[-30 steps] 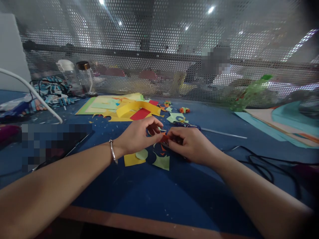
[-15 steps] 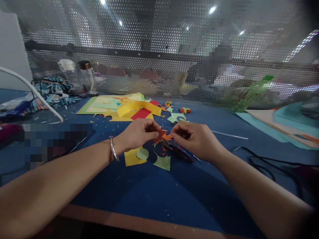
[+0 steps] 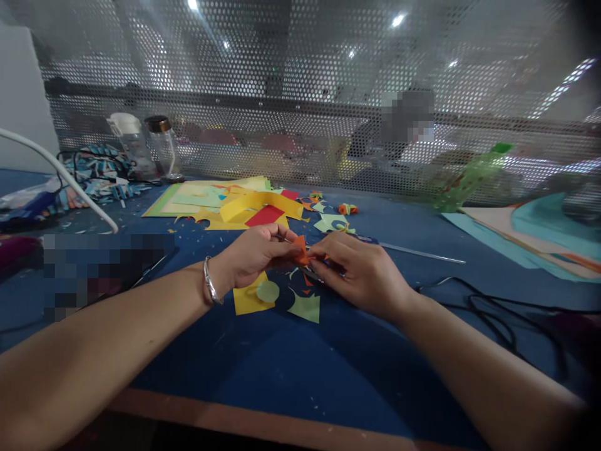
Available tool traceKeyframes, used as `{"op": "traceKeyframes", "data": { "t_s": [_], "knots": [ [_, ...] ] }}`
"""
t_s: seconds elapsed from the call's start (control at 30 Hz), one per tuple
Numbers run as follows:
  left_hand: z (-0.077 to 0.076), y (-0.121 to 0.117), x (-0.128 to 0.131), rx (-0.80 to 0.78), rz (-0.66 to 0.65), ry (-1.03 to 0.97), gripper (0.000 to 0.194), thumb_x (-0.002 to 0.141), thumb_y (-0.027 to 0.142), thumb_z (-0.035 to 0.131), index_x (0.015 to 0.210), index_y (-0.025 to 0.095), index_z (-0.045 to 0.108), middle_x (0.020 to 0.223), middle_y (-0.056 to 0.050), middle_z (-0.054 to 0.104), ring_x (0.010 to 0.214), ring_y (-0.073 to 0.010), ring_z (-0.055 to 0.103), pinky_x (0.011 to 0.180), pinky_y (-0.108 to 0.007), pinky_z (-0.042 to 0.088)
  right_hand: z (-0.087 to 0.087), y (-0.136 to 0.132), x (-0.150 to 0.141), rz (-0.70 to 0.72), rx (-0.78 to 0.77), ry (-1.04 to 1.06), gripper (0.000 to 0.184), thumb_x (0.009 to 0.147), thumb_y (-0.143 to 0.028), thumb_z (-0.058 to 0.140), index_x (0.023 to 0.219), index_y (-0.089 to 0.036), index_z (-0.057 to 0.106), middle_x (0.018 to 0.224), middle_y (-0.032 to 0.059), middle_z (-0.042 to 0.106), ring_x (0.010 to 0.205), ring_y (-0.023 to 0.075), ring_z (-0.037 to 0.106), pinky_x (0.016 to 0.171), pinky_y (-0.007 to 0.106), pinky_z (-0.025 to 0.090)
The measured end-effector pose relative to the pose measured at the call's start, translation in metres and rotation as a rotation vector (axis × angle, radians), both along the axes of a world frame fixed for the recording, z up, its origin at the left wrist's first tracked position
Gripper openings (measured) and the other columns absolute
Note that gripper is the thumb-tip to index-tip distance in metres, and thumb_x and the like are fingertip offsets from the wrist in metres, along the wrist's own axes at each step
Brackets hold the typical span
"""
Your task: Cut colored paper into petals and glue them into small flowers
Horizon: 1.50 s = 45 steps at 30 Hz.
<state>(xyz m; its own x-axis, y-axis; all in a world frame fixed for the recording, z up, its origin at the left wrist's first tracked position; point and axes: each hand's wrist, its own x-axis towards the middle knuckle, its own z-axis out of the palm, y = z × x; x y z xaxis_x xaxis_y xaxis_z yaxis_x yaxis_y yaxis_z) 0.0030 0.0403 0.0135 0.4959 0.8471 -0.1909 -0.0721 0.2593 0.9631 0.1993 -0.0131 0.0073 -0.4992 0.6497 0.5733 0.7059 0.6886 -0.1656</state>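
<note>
My left hand [image 3: 265,254] pinches a small piece of orange paper [image 3: 300,249] above the blue table. A thin dark tool, of a kind I cannot make out, shows by its fingers. My right hand [image 3: 361,266] has its thumb and fingers closed at the paper's right edge, partly hiding the grip. Beneath the right fingertips shows a blade-like metal tip [image 3: 313,274]; the rest is hidden. Nearer me lie a yellow paper square [image 3: 246,300] with a pale green paper disc [image 3: 267,292] on it, and a green offcut [image 3: 306,307].
Yellow paper strips [image 3: 258,202] and a red piece [image 3: 264,216] lie behind my hands. A metal ruler [image 3: 422,252] and black cable [image 3: 474,288] are at right. Bottles [image 3: 164,150] stand back left; blue sheets [image 3: 488,241] lie far right. A perforated screen [image 3: 300,81] closes the back.
My right hand has moved down and slightly left, covering most of the dark red-handled tool on the table. The orange paper now stands more upright between my fingers.
</note>
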Motion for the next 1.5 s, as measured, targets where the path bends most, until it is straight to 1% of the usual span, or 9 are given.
{"op": "traceKeyframes", "data": {
  "t_s": [0.27,0.43,0.57,0.7,0.83,0.9,1.03,1.2,1.5],
  "knots": [
    [0.004,-0.005,0.002,-0.032,-0.025,0.022,0.009,0.086,0.006,0.063,0.079,0.011,0.063,0.072,-0.003,0.07,0.063,-0.0089,0.066,0.068,-0.024,0.05,-0.001,0.001,0.0,0.018,-0.021,0.021,0.014,0.093,-0.018,0.054,0.098,-0.016,0.066,0.089,0.0058,0.066,0.075,0.015,0.061,0.066,0.027,0.046],
    [0.0,-0.005,0.003,-0.004,-0.028,-0.022,0.008,0.083,0.008,0.067,0.077,0.011,0.064,0.071,-0.003,0.07,0.062,-0.0093,0.066,0.068,-0.024,0.051,-0.002,0.003,0.001,0.027,-0.026,0.025,0.014,0.092,-0.017,0.053,0.097,-0.017,0.067,0.087,0.0053,0.066,0.079,0.0158,0.062,0.068,0.027,0.045],
    [0.0,-0.007,0.005,0.0,-0.03,-0.035,0.009,0.082,0.009,0.069,0.075,0.011,0.063,0.069,-0.003,0.069,0.061,-0.009,0.066,0.067,-0.023,0.051,-0.004,0.004,-0.002,0.008,-0.061,0.078,0.012,0.09,-0.016,0.055,0.092,-0.017,0.066,0.083,0.0038,0.064,0.072,0.0136,0.059,0.064,0.026,0.044],
    [0.001,-0.01,0.006,0.025,-0.032,-0.049,0.007,0.081,0.01,0.068,0.076,0.011,0.064,0.071,-0.003,0.069,0.064,-0.0097,0.066,0.071,-0.025,0.053,-0.005,0.004,-0.007,-0.038,-0.17,0.253,0.007,0.085,-0.016,0.057,0.084,-0.016,0.064,0.073,0.0006,0.059,0.059,0.0107,0.053,0.055,0.024,0.042],
    [-0.001,-0.01,0.005,0.08,-0.072,-0.069,0.009,0.081,0.019,0.069,0.077,0.012,0.066,0.076,-0.004,0.07,0.071,-0.0132,0.068,0.078,-0.031,0.053,-0.006,0.004,-0.009,-0.106,-0.337,0.372,0.005,0.082,-0.018,0.059,0.082,-0.017,0.063,0.07,-0.0001,0.062,0.058,0.0117,0.055,0.054,0.024,0.043],
    [-0.002,-0.01,0.005,0.126,-0.082,-0.065,0.011,0.078,0.021,0.073,0.079,0.012,0.067,0.077,-0.004,0.07,0.073,-0.0131,0.067,0.079,-0.03,0.053,-0.006,0.005,-0.009,-0.129,-0.375,0.399,0.003,0.08,-0.019,0.059,0.081,-0.018,0.062,0.068,-0.001,0.062,0.058,0.012,0.054,0.053,0.025,0.042],
    [-0.005,-0.009,0.005,0.265,-0.087,-0.015,0.019,0.07,0.015,0.079,0.085,0.012,0.068,0.077,-0.002,0.07,0.071,-0.0105,0.065,0.075,-0.025,0.051,-0.006,0.006,-0.009,-0.147,-0.4,0.421,0.004,0.08,-0.022,0.06,0.077,-0.019,0.06,0.066,-0.0015,0.06,0.057,0.0119,0.052,0.052,0.025,0.041],
    [-0.007,-0.008,0.004,0.339,-0.059,0.074,0.013,0.075,0.014,0.074,0.086,0.013,0.068,0.075,-0.002,0.07,0.07,-0.011,0.065,0.073,-0.026,0.051,-0.005,0.006,-0.011,-0.155,-0.422,0.416,0.006,0.08,-0.024,0.06,0.079,-0.018,0.062,0.07,0.0002,0.063,0.057,0.0121,0.053,0.052,0.025,0.041],
    [-0.011,-0.004,0.002,0.426,-0.081,0.168,0.016,0.077,0.022,0.073,0.09,0.013,0.068,0.079,-0.006,0.071,0.073,-0.0142,0.066,0.071,-0.028,0.052,-0.006,0.006,-0.009,-0.169,-0.403,0.407,0.007,0.082,-0.025,0.062,0.079,-0.019,0.061,0.068,-0.0014,0.061,0.053,0.0106,0.05,0.049,0.024,0.04]
  ]
}}
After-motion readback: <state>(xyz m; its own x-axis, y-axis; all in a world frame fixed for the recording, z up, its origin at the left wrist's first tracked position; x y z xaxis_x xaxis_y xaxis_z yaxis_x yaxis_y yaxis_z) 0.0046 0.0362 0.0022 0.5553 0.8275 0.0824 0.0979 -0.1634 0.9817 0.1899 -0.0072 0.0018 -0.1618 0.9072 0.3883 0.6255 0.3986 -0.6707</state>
